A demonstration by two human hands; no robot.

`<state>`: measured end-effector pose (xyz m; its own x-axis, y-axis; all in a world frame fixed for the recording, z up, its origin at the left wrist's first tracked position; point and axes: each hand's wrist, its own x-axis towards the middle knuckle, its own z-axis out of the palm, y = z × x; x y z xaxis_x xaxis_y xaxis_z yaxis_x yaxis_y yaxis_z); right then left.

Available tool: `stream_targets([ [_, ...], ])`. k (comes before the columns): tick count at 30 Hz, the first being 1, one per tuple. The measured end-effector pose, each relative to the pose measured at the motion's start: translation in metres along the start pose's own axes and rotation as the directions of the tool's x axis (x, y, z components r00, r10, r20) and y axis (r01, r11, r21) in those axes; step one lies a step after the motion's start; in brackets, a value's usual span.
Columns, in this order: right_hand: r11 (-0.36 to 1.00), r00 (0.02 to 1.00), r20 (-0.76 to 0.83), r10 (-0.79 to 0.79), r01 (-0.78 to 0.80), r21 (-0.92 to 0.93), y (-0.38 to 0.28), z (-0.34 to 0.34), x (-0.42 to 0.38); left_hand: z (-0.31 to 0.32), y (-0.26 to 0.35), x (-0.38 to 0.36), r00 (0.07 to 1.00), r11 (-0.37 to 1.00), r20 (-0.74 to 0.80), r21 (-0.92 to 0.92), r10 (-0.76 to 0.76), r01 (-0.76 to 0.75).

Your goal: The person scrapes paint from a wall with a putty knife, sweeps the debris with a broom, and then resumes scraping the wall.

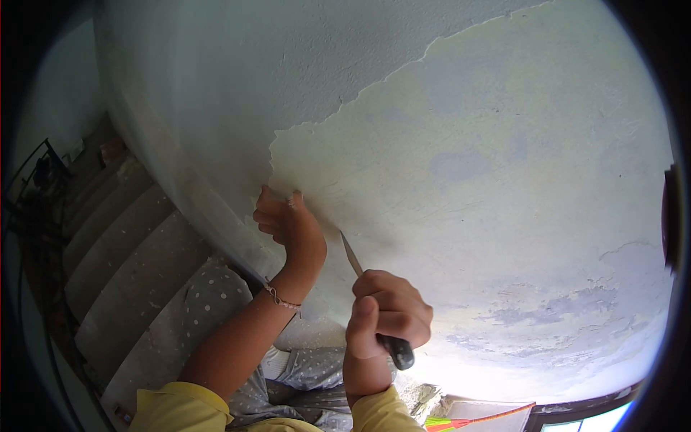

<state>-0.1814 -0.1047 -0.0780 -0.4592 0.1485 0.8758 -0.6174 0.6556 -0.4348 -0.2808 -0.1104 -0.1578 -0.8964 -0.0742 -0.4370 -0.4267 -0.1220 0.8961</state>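
While the right grip [389, 309] is clenched round a knife [351, 253], its dark, rounded butt juts below the fist; slim, pointed blade above, tip toward pale, patchy wall [525, 201]. Left grip [291, 225] up-left, fingers curled by ragged paint edge [273, 147]; pinching or not, can't tell. Farther left, dusty steps [137, 266].
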Motion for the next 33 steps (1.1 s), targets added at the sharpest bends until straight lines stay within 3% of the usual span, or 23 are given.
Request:
stream_targets([
  [3,0.998,0.998,0.060,-0.022,0.026,-0.057,-0.017,0.001,-0.007,-0.001,0.007,-0.001,1.000,0.999,-0.006,-0.025,-0.022,0.022],
  [5,0.978,0.998,0.063,0.020,-0.007,-0.210,-0.032,-0.003,-0.011,0.002,0.003,0.001,1.000,1.000,-0.022,-0.004,-0.022,0.021],
  [10,0.954,0.994,0.067,0.084,-0.061,-0.295,-0.032,-0.005,-0.006,0.002,-0.002,0.002,1.000,1.000,-0.019,0.028,-0.003,0.003],
  [12,0.955,0.987,0.127,0.095,-0.054,-0.292,-0.033,-0.005,-0.005,-0.001,0.005,0.000,0.999,0.999,-0.002,-0.001,-0.032,0.032],
  [14,0.988,0.999,0.029,0.018,-0.014,-0.154,-0.035,-0.007,-0.010,-0.001,0.004,0.001,0.999,0.999,0.001,0.006,-0.035,0.035],
  [17,0.998,0.998,0.067,-0.018,0.022,-0.060,-0.045,-0.010,-0.001,0.000,0.003,0.003,0.999,0.999,-0.018,0.020,-0.033,0.033],
  [19,0.933,0.997,0.072,0.032,-0.004,-0.359,-0.036,-0.007,0.002,0.000,0.000,0.002,1.000,0.999,-0.015,0.043,-0.021,0.022],
  [20,0.973,0.999,0.040,0.030,-0.020,-0.229,-0.025,-0.004,-0.007,0.000,-0.002,0.003,1.000,0.999,-0.011,0.033,-0.009,0.009],
  [22,0.976,0.991,0.116,0.060,-0.034,-0.214,-0.028,-0.003,-0.002,0.003,-0.001,0.004,1.000,1.000,-0.005,0.015,0.012,-0.012],
  [24,0.974,0.998,0.066,0.019,-0.003,-0.228,-0.034,-0.005,-0.008,0.001,-0.004,0.004,1.000,1.000,-0.016,0.015,-0.001,0.001],
  [25,0.989,0.996,-0.057,-0.073,0.065,-0.129,-0.035,-0.003,-0.013,0.002,-0.002,0.006,1.000,1.000,-0.023,0.007,0.005,-0.005],
  [26,0.994,0.999,-0.036,-0.037,0.033,-0.106,-0.045,-0.008,-0.012,0.003,-0.001,0.006,1.000,1.000,-0.023,0.009,0.004,-0.004],
  [33,0.985,0.994,-0.105,-0.014,-0.004,-0.173,-0.018,0.000,0.000,-0.001,0.005,0.001,1.000,1.000,-0.005,-0.003,-0.028,0.028],
])
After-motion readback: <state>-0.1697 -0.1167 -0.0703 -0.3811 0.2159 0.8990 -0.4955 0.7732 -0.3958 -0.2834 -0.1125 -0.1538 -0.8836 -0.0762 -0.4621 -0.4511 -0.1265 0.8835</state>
